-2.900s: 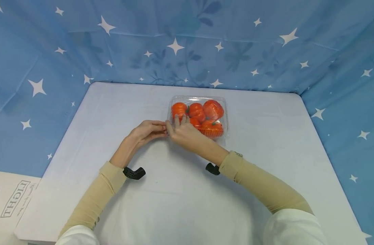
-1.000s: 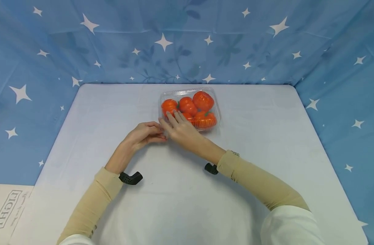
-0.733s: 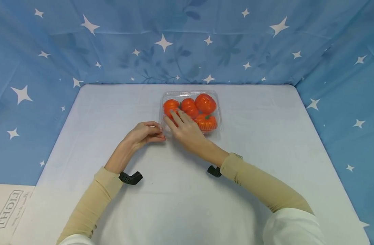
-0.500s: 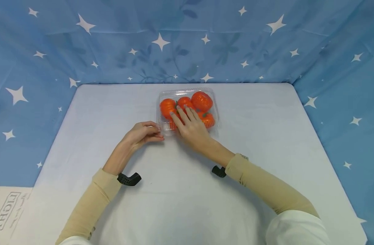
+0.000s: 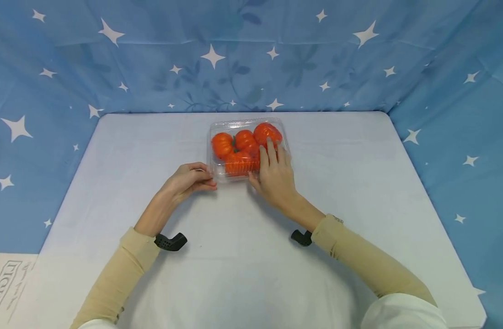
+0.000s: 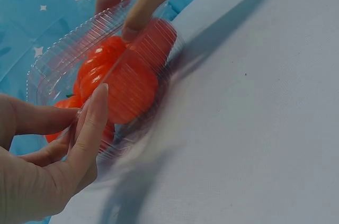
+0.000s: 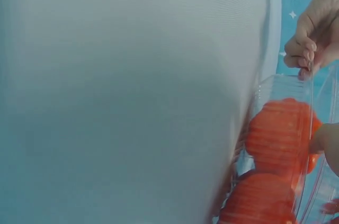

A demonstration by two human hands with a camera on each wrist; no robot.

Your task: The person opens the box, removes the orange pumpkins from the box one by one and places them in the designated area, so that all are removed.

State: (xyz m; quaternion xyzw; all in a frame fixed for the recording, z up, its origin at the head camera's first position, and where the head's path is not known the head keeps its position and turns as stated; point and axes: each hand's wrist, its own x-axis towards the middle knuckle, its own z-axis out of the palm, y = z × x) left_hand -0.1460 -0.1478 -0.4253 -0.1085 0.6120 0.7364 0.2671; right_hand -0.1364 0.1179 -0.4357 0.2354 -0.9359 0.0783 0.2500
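Observation:
A clear plastic clamshell box (image 5: 219, 172) stands toward the back of the table, holding several ribbed, red-orange fruits (image 5: 222, 146) with green stems, like tomatoes. My left hand (image 5: 189, 179) is at its front left corner. The left wrist view shows that hand's thumb and fingers (image 6: 94, 118) pinching the clear rim. Over the box's front right part lies my right hand (image 5: 276, 180), fingers straight and spread across the top, thumb near the front edge. Part of the fruit is hidden beneath it. In the right wrist view the fruits show through the ribbed side wall (image 7: 280, 82).
The white-covered table (image 5: 243, 269) extends around the box. Behind and beside it hangs a blue curtain (image 5: 152, 55) with white stars. A pale printed panel (image 5: 8, 283) lies at the lower left, beside the table edge.
My right hand has slid rightward along the front of the box, from beside the left hand to the right part. The left hand stays at the front left corner.

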